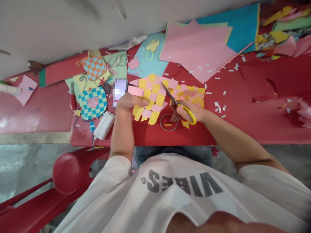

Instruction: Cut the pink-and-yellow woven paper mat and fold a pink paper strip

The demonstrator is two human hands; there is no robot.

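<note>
My left hand [132, 101] is closed on the left side of a woven sheet [153, 97] of pink and yellow paper strips, its thumb lying over the front. Strip ends stick out unevenly along the lower edge. In my right hand [186, 111] is a pair of scissors [179, 105] with yellow handles, its dark blades pointing up and left at the sheet's right edge. A second pink and yellow woven piece [194, 94] lies behind my right hand, partly hidden by it. Just below the blades, a clear ring like a tape roll [169, 129] rests on the table.
A phone [120, 94] and a white box-shaped device [104, 125] are left of my left hand. Blue checkered [92, 110] and orange checkered [94, 67] woven pieces lie further left. Large pink paper sheets [196, 45] lie at the back. White scraps [217, 106] dot the red table [243, 123].
</note>
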